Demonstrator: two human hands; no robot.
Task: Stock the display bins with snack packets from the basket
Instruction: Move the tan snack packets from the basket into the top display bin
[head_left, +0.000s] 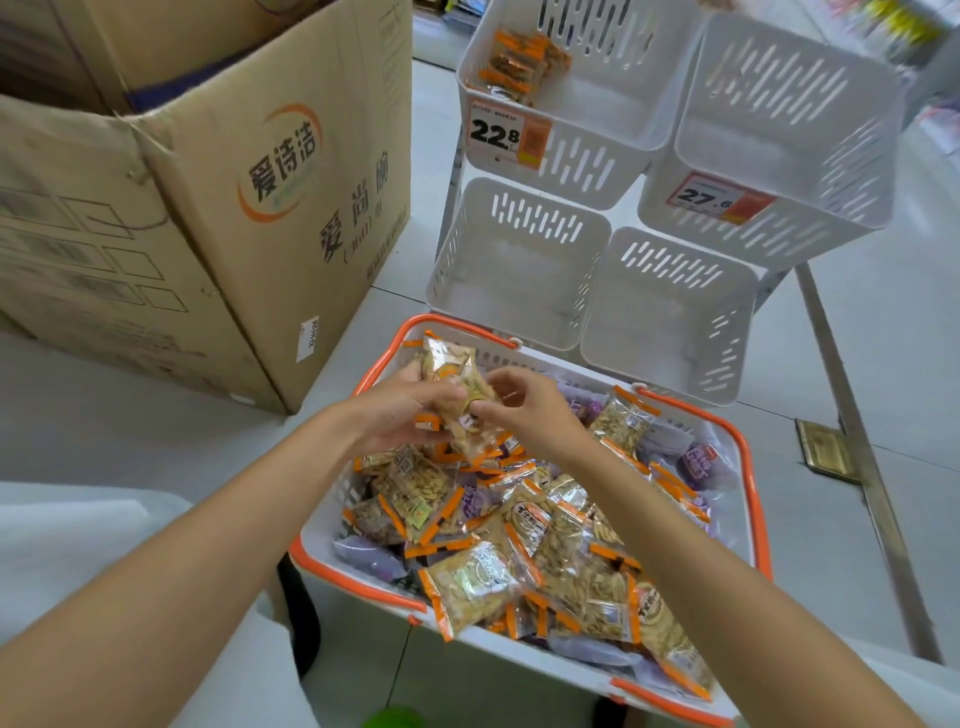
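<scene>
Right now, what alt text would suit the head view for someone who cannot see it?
Left hand and right hand hold snack packets over a full orange-rimmed basket. Behind stand four white bins; only the upper left bin holds packets.

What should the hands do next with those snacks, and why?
Probably lift the packets up to the far left bin. The left hand and right hand hold them over the basket, and that bin already holds similar orange-edged snacks, so they seem to belong there.
</scene>
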